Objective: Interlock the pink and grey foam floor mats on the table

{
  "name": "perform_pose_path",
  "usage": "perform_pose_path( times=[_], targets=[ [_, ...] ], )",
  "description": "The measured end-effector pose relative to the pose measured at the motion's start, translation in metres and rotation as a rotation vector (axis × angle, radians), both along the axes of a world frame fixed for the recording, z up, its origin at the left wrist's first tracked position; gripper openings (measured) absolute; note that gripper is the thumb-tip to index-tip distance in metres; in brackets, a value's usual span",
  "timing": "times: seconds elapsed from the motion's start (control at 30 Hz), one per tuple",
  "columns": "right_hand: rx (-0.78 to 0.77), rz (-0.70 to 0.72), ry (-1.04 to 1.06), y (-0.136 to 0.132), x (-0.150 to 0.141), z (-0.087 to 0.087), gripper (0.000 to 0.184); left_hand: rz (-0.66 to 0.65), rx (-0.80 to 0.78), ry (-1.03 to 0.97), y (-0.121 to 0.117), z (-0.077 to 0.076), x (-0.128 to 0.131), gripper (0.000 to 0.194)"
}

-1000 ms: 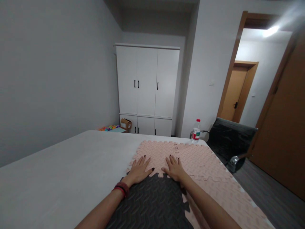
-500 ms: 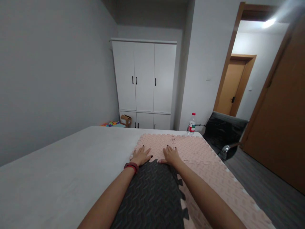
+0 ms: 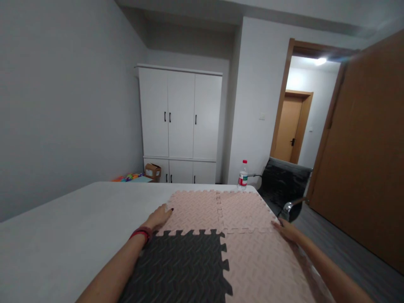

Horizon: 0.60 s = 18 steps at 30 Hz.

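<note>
white bed (image 3: 78, 219), ridged interlocking foam mats (image 3: 195, 210)

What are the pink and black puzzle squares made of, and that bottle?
The pink squares and the black square look like soft foam: matte, with a pressed ridged pattern and jigsaw-tooth edges that lock together. The bottle looks like clear plastic, see-through with a red cap and a label, though it is far off.

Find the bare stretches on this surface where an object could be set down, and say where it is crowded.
The white surface is bare left of the left hand and the black mat, back to the far edge. A narrow bare strip runs behind the pink mats. The right side is crowded: mats reach the edge by the right hand, with a bottle at the far corner.
</note>
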State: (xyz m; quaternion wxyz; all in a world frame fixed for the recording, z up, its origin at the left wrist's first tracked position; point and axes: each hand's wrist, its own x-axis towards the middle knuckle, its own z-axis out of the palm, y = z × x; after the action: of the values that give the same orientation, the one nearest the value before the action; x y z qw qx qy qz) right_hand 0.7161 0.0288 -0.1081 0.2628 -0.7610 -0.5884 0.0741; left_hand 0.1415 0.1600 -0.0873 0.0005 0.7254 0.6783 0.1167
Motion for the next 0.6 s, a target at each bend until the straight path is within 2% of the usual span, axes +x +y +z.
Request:
perform_pose_path(
  times=[0.13,0.23,0.3,0.4,0.47,0.53,0.6],
  targets=[
    [-0.036,0.064,0.075,0.013,0.007,-0.039,0.071,-0.059,-0.001,0.021,0.011,-0.020,0.022,0.051],
    [-0.045,0.066,0.097,0.023,0.016,-0.055,0.076,-0.094,-0.009,0.052,0.014,-0.027,0.027,0.061],
    [-0.047,0.072,0.104,0.027,0.022,-0.060,0.077,-0.116,-0.021,0.076,0.014,-0.026,0.025,0.061],
    [-0.051,0.080,0.101,0.030,0.027,-0.063,0.080,-0.134,-0.049,0.121,0.016,-0.013,0.024,0.056],
    [-0.048,0.082,0.088,0.030,0.028,-0.063,0.081,-0.132,-0.055,0.152,0.026,0.001,0.034,0.050],
    [-0.043,0.080,0.068,0.030,0.028,-0.063,0.082,-0.147,-0.025,0.167,0.044,0.016,0.058,0.045],
    [-0.041,0.074,0.051,0.031,0.028,-0.062,0.082,-0.206,0.035,0.156,0.069,0.026,0.097,0.043]
  ],
)
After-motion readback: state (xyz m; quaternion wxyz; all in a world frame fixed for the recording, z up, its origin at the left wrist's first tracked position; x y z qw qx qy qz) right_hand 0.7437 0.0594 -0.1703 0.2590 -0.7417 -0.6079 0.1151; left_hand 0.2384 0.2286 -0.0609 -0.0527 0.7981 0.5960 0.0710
